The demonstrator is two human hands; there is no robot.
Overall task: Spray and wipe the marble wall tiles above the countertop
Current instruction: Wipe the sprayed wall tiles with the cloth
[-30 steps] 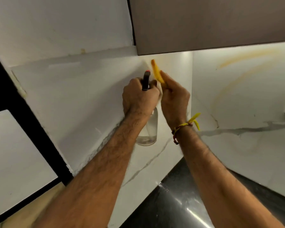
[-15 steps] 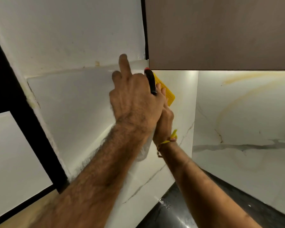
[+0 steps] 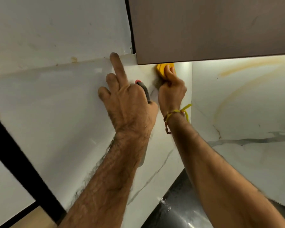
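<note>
Pressing yellow cloth (image 3: 163, 69) to marble tile (image 3: 56, 102) — right hand (image 3: 171, 92); left hand (image 3: 130, 104) seemingly grips sprayer (image 3: 144, 89).

- A yellow cloth (image 3: 162, 69) was pressed on the marble wall tiles (image 3: 59, 102) by the right hand (image 3: 171, 91), just beneath the brown cabinet (image 3: 212, 27).
- At nine o'clock of it, a spray bottle (image 3: 145, 92) was gripped by the left hand (image 3: 128, 104), one finger raised.

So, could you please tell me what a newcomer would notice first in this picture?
Two bare forearms reach up the white marble wall tiles. The right hand presses a yellow cloth just under the brown cabinet; the left hand holds a spray bottle, one finger straight.
</note>
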